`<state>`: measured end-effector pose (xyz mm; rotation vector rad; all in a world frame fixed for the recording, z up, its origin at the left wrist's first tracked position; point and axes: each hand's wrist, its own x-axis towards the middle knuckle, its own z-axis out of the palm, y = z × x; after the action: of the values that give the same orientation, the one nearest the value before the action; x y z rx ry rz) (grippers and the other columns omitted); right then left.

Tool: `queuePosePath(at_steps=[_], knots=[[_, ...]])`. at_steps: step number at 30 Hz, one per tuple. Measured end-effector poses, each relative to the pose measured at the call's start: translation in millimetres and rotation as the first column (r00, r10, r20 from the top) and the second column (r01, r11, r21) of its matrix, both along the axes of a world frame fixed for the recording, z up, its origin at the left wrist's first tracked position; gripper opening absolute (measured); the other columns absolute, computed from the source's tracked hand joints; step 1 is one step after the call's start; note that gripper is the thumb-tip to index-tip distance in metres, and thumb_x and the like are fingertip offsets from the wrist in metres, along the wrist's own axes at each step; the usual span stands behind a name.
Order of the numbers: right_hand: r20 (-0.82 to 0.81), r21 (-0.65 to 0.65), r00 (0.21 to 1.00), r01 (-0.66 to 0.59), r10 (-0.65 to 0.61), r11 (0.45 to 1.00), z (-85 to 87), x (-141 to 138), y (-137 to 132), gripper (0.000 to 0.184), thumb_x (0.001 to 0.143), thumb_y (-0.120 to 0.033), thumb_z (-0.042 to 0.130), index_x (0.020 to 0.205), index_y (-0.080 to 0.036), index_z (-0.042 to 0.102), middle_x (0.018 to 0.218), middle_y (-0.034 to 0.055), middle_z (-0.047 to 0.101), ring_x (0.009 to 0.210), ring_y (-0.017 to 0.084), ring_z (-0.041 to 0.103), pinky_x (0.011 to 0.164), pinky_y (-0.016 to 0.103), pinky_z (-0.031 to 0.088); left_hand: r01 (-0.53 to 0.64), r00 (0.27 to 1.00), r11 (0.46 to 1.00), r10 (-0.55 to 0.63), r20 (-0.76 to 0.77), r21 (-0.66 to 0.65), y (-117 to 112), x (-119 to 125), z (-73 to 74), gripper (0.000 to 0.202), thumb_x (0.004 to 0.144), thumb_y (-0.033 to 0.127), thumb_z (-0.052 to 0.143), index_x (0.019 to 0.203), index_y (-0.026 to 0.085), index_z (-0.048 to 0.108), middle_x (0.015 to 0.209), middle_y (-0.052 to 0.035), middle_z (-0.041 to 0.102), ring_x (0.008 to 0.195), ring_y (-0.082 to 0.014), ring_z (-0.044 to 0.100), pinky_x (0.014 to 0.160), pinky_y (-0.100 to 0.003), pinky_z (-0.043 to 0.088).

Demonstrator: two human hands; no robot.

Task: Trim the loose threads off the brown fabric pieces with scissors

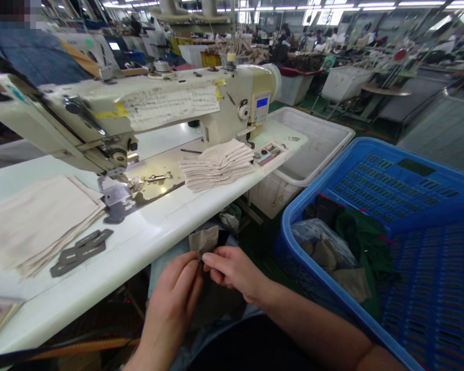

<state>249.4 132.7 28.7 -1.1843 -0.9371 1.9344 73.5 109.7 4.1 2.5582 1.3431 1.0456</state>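
Observation:
Below the table's front edge, my left hand point(178, 288) and my right hand point(232, 270) meet over my lap. Both pinch a small beige fabric piece point(204, 239) with a dark part between the fingertips. The fingers of each hand are pressed together on it. Above them the white table point(139, 247) carries a cream sewing machine point(158, 108). A stack of beige fabric pieces point(218, 165) lies right of the needle and a larger beige stack point(38, 219) lies at the left.
Several dark grey flat pieces point(81, 251) lie near the table's front edge. A blue plastic basket point(406, 226) with cloth and bags stands at my right. A white bin point(317, 147) sits behind it. Other workstations and people fill the background.

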Motion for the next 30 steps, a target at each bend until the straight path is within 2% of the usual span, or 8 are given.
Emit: queuePosePath(at_steps=[4, 10, 14, 17, 21, 23, 28, 30], knots=[[-0.024, 0.047, 0.999, 0.023, -0.022, 0.999, -5.9, -4, 1, 0.032, 0.089, -0.041, 0.063, 0.069, -0.018, 0.055, 0.048, -0.0097, 0.038, 0.044, 0.007, 0.028, 0.047, 0.025, 0.023, 0.024, 0.998, 0.997, -0.02, 0.061, -0.072, 1, 5, 9.2, 0.016, 0.096, 0.018, 0.056, 0.108, 0.019, 0.066, 0.112, -0.009, 0.071, 0.103, -0.0211, 0.069, 0.095, -0.03, 0.054], [0.148, 0.357, 0.945, 0.223, -0.29, 0.907, -6.9, 6, 4, 0.034, 0.082, -0.049, 0.075, 0.084, -0.018, 0.062, 0.069, -0.003, 0.058, 0.064, 0.012, 0.052, 0.062, 0.025, 0.041, -0.106, 0.928, 0.919, 0.228, 0.294, -0.378, -1, 10, 27.5, 0.017, 0.094, 0.033, 0.059, 0.083, 0.023, 0.068, 0.09, -0.0033, 0.074, 0.082, -0.0185, 0.072, 0.078, -0.027, 0.058], [0.192, 0.411, 0.956, 0.126, -0.221, 0.903, -5.8, 5, 5, 0.026, 0.076, -0.037, 0.08, 0.086, -0.018, 0.066, 0.081, -0.0008, 0.064, 0.074, 0.015, 0.057, 0.067, 0.026, 0.044, -0.094, 0.904, 0.897, 0.259, 0.341, -0.431, -2, 12, 30.1, 0.019, 0.091, 0.036, 0.061, 0.079, 0.023, 0.069, 0.095, -0.0048, 0.075, 0.087, -0.0197, 0.072, 0.081, -0.028, 0.058], [0.196, 0.518, 0.944, 0.131, -0.266, 0.845, -3.4, 2, 1, 0.018, 0.08, -0.03, 0.073, 0.075, -0.02, 0.06, 0.076, -0.002, 0.059, 0.071, 0.014, 0.054, 0.065, 0.025, 0.042, -0.111, 0.884, 0.869, 0.308, 0.351, -0.482, -3, 12, 32.0, 0.025, 0.09, 0.039, 0.061, 0.073, 0.022, 0.068, 0.1, -0.0067, 0.075, 0.091, -0.0221, 0.072, 0.083, -0.032, 0.058], [0.113, 0.452, 0.854, 0.41, -0.507, 0.792, -2.2, 14, 6, 0.021, 0.089, -0.041, 0.065, 0.085, -0.021, 0.06, 0.081, 0.0008, 0.063, 0.076, 0.017, 0.058, 0.07, 0.028, 0.046, -0.124, 0.645, 0.763, 0.548, 0.533, -0.635, 2, 7, 38.9, 0.034, 0.091, 0.044, 0.061, 0.066, 0.021, 0.059, 0.112, -0.0064, 0.075, 0.104, -0.0255, 0.072, 0.082, -0.034, 0.062], [0.072, 0.374, 0.839, 0.479, -0.539, 0.794, -3.9, 24, 13, 0.027, 0.089, -0.047, 0.065, 0.089, -0.02, 0.061, 0.082, 0.0014, 0.064, 0.079, 0.018, 0.06, 0.073, 0.029, 0.048, -0.099, 0.539, 0.709, 0.627, 0.562, -0.698, 5, 4, 41.7, 0.034, 0.088, 0.051, 0.064, 0.071, 0.021, 0.063, 0.117, -0.0059, 0.074, 0.106, -0.0262, 0.072, 0.077, -0.031, 0.064], [0.037, 0.336, 0.902, 0.394, -0.43, 0.855, -7.9, 30, 21, 0.029, 0.085, -0.047, 0.069, 0.09, -0.021, 0.058, 0.083, -0.0001, 0.062, 0.077, 0.016, 0.06, 0.069, 0.026, 0.049, -0.075, 0.649, 0.657, 0.603, 0.464, -0.75, 7, 9, 39.7, 0.049, 0.072, 0.066, 0.075, 0.088, 0.02, 0.075, 0.088, -0.0053, 0.08, 0.066, -0.021, 0.073, 0.065, -0.03, 0.064], [0.021, 0.334, 0.898, 0.407, -0.438, 0.85, -7.3, 24, 19, 0.026, 0.083, -0.043, 0.07, 0.091, -0.021, 0.058, 0.082, -0.0003, 0.062, 0.076, 0.016, 0.06, 0.069, 0.026, 0.05, -0.043, 0.659, 0.661, 0.582, 0.476, -0.749, 6, 10, 33.9, 0.05, 0.069, 0.067, 0.077, 0.087, 0.021, 0.075, 0.075, -0.0038, 0.079, 0.064, -0.0216, 0.074, 0.063, -0.028, 0.063]])
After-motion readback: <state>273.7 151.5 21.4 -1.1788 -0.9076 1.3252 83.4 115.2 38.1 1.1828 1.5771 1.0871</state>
